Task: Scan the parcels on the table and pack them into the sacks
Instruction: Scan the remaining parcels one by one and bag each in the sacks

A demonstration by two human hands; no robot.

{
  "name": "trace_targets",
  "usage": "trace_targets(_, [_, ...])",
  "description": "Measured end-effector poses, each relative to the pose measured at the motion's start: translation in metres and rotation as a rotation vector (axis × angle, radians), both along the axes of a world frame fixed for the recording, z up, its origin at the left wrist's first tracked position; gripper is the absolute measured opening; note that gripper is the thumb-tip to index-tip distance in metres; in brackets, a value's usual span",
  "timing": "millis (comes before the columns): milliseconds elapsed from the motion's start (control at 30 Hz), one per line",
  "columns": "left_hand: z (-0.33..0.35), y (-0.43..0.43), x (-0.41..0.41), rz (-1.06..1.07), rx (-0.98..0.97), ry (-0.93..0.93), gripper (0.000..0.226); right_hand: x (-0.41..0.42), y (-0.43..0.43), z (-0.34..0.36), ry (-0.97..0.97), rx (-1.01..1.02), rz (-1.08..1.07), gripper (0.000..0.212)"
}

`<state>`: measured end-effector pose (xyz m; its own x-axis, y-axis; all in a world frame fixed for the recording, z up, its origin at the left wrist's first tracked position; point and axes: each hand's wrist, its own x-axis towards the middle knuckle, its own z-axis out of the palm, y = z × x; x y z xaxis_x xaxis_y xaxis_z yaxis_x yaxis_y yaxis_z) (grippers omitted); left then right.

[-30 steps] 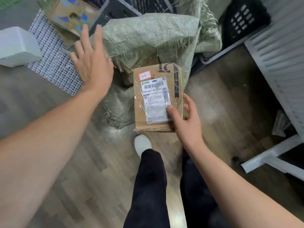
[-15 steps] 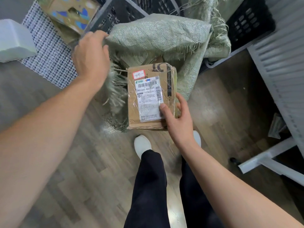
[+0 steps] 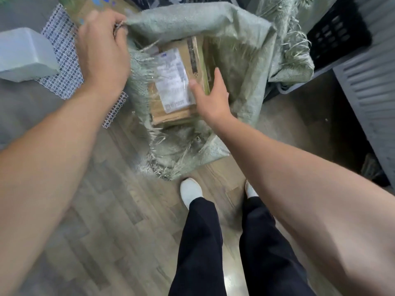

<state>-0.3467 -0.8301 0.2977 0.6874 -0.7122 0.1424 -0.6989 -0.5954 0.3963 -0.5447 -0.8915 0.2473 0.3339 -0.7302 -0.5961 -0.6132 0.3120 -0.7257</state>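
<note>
The left hand [image 3: 102,50] is now gripping the frayed rim of the green woven sack [image 3: 235,39], holding it open, while the right hand [image 3: 210,97], pinching the labelled cardboard parcel [image 3: 177,82] a moment ago, is spreading its fingers beside it as the parcel is settling inside the sack's mouth, so this one looks packed.

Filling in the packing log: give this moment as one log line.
brown cardboard parcel: in green woven sack mouth | left hand: grips sack rim | right hand: open, beside parcel

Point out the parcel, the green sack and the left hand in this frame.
parcel [image 3: 171,80]: head view, on its white label.
green sack [image 3: 192,24]: head view, on the far flap.
left hand [image 3: 102,52]: head view, back of the hand.
</note>
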Motion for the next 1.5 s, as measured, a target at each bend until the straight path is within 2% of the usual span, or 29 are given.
trace_targets(100, [-0.009, 0.008, -0.008, 0.022, 0.063, 0.051, 0.033, -0.013, 0.003, -0.005, -0.021, 0.040, 0.031, 0.081])
trace_targets(267, [-0.017, 0.026, -0.040, 0.015, 0.052, 0.108, 0.038, -0.033, 0.011, -0.006, 0.002, 0.020, 0.052, 0.076])
trace_targets(367, [-0.017, 0.036, -0.061, 0.033, 0.075, -0.029, 0.050, -0.045, 0.012, -0.005, 0.020, -0.065, 0.127, 0.074])
trace_targets(467, [-0.018, 0.051, -0.093, -0.092, 0.059, -0.142, 0.042, -0.060, 0.014, -0.004, 0.055, -0.214, 0.344, 0.063])
trace_targets(567, [-0.036, 0.074, -0.132, -0.337, 0.046, 0.017, 0.025, -0.077, 0.015, -0.016, 0.131, -0.352, 0.622, 0.051])
trace_targets(633, [-0.053, 0.088, -0.156, -0.371, 0.120, 0.160, 0.025, -0.085, 0.014, -0.027, 0.234, -0.446, 0.809, 0.051])
trace_targets(700, [-0.071, 0.098, -0.176, -0.310, 0.328, 0.297, 0.033, -0.090, 0.014, -0.037, 0.371, -0.528, 1.019, 0.058])
trace_targets(800, [-0.098, 0.107, -0.196, -0.208, 0.608, 0.364, 0.058, -0.094, 0.014, -0.043, 0.516, -0.602, 1.245, 0.076])
trace_targets(900, [-0.112, 0.109, -0.208, -0.125, 0.679, 0.447, 0.069, -0.098, 0.010, -0.047, 0.596, -0.650, 1.309, 0.079])
trace_targets(967, [-0.115, 0.109, -0.214, -0.089, 0.664, 0.507, 0.061, -0.102, 0.006, -0.048, 0.680, -0.657, 1.359, 0.070])
trace_targets(1100, [-0.105, 0.109, -0.219, -0.154, 0.597, 0.606, 0.034, -0.112, 0.002, -0.039, 0.714, -0.637, 1.453, 0.036])
trace_targets(1233, [-0.073, 0.105, -0.216, -0.263, 0.629, 0.719, 0.020, -0.126, -0.002, -0.011, 0.613, -0.570, 1.406, 0.029])
trace_targets(1367, [-0.034, 0.093, -0.217, -0.308, 0.656, 0.877, 0.013, -0.140, -0.007, 0.034, 0.625, -0.568, 1.358, 0.028])
trace_targets(1467, [0.000, 0.082, -0.238, -0.413, 0.700, 0.990, 0.038, -0.147, -0.011, 0.062, 0.668, -0.523, 1.357, 0.029])
trace_targets(1500, [0.007, 0.079, -0.246, -0.435, 0.713, 0.993, 0.039, -0.149, -0.012, 0.068, 0.683, -0.509, 1.360, 0.031])
